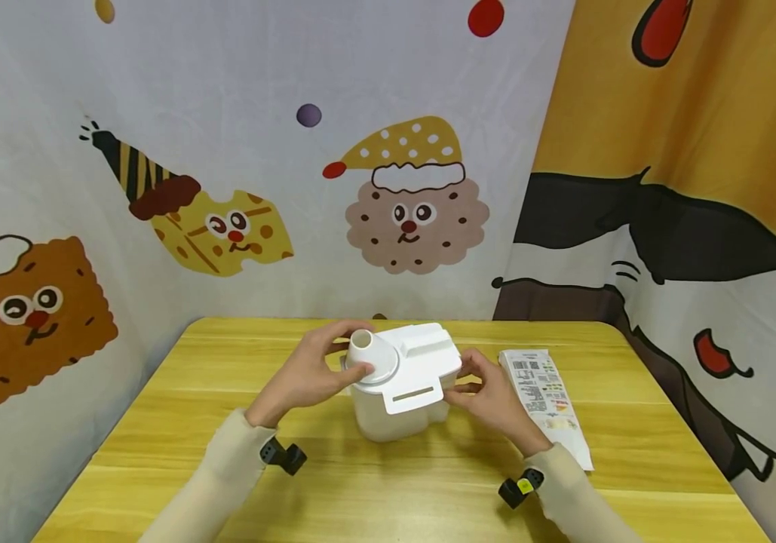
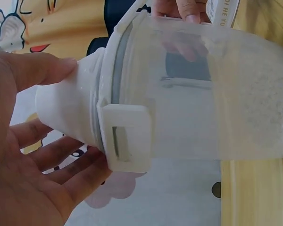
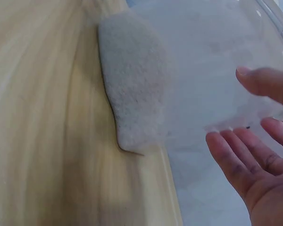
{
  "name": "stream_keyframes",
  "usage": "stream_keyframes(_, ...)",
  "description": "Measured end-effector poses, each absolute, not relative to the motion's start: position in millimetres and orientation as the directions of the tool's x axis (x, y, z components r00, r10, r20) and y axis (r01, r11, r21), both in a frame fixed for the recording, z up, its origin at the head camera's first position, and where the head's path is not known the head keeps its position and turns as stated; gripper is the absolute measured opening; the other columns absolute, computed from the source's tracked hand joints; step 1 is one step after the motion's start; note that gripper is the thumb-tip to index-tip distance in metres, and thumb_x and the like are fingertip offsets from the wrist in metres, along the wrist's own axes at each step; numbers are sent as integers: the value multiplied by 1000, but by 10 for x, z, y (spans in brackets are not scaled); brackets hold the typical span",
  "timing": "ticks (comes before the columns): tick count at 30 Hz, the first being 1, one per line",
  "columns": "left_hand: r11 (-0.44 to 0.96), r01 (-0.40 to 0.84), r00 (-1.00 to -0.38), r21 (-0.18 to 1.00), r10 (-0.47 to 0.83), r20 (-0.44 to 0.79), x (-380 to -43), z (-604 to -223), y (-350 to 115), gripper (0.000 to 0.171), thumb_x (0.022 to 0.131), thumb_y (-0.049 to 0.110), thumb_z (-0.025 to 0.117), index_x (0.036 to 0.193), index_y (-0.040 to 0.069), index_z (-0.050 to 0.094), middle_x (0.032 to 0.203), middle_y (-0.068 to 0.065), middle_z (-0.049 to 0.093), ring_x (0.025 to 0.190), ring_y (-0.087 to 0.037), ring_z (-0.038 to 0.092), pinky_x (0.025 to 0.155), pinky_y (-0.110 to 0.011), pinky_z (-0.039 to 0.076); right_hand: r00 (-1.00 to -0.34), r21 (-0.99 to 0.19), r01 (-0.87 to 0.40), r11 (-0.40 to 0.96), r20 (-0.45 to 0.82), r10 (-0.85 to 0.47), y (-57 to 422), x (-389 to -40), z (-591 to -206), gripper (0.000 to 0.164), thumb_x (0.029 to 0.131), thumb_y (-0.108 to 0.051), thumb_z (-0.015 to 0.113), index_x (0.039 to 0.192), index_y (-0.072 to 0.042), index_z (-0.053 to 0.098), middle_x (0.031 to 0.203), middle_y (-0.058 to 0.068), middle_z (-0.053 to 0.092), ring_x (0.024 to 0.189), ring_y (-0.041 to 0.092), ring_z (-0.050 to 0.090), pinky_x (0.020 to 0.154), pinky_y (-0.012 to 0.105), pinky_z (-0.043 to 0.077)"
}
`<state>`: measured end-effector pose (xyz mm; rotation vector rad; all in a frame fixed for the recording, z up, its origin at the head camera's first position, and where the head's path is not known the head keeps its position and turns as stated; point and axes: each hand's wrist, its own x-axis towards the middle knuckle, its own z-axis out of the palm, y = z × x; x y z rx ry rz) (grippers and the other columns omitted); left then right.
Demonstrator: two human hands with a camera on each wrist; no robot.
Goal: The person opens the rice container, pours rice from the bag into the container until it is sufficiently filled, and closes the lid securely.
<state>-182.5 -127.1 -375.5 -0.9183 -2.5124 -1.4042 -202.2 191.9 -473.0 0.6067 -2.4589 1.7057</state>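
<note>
A translucent plastic storage container [image 1: 394,418] stands upright on the table, with white granular contents [image 3: 134,84] in its lower part. Its white lid [image 1: 424,351] carries a round spout cap [image 1: 377,362] on the left and a slotted tab [image 1: 415,396] in front. My left hand [image 1: 313,369] grips around the spout cap, thumb on the near side and fingers on the far side. At the container's right end, my right hand [image 1: 489,396] has its fingertips at the wall just below the lid. In the right wrist view its fingers look relaxed and slightly spread.
A flat white printed packet [image 1: 550,407] lies on the wooden table [image 1: 184,452] just right of my right hand. Behind the table hangs a curtain [image 1: 238,98] with cartoon figures, and it continues along the sides.
</note>
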Motion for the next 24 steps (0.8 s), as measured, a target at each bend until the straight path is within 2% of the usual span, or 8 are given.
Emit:
stream_keyframes(4,391,574,-800,719,453,393,-1832,-3752,-1275,49,88,13,81,134,14,64,131,-4,68,123,-23,63,104,-45,55,-900,-885,-375,276,275,-339,1973,-2069,-4730,57,83,-7,85,132,-17,57,120,8,67,107,17,67,90,31,60)
stream_keyframes(7,411,580,-800,703,449,398,-1811,-3736,-1262,51,88,16,82,135,16,63,132,-4,68,123,-23,63,103,-44,55,-878,-887,-387,254,270,-395,2018,-2128,-4741,69,85,-11,84,144,-22,50,134,7,62,116,13,64,97,33,58)
stream_keyframes(10,455,572,-814,683,422,400,-1766,-3719,-1241,53,88,19,83,137,14,62,132,-4,67,123,-22,63,101,-43,57,-854,-884,-401,239,267,-446,2038,-2188,-4736,76,87,-13,83,151,-24,44,147,6,56,128,6,57,105,41,53)
stream_keyframes(13,493,556,-830,669,378,411,-1709,-3705,-1207,53,89,22,82,138,15,62,131,-2,67,121,-20,64,98,-41,58,-815,-889,-416,190,272,-512,2042,-2248,-4729,82,89,-11,80,157,-20,36,156,11,48,136,2,50,112,49,47)
stream_keyframes(15,502,549,-835,668,349,425,-1679,-3705,-1181,52,89,21,82,136,14,62,129,-2,67,118,-20,64,94,-39,60,-788,-901,-411,137,276,-550,2046,-2283,-4728,84,90,-8,78,160,-17,32,159,14,43,139,1,47,115,47,44)
stream_keyframes(20,502,550,-834,667,300,462,-1636,-3718,-1123,48,89,16,82,133,10,63,124,-6,68,113,-22,66,89,-36,61,-748,-924,-381,29,290,-597,2049,-2343,-4735,89,89,-2,76,162,-12,27,162,14,39,142,3,46,114,24,41)
stream_keyframes(24,503,540,-840,675,276,467,-1620,-3722,-1105,47,89,14,81,132,9,64,122,-6,68,111,-22,66,88,-36,61,-738,-932,-363,-12,295,-607,2041,-2356,-4738,90,89,1,74,163,-11,25,161,10,42,141,5,47,112,21,42)
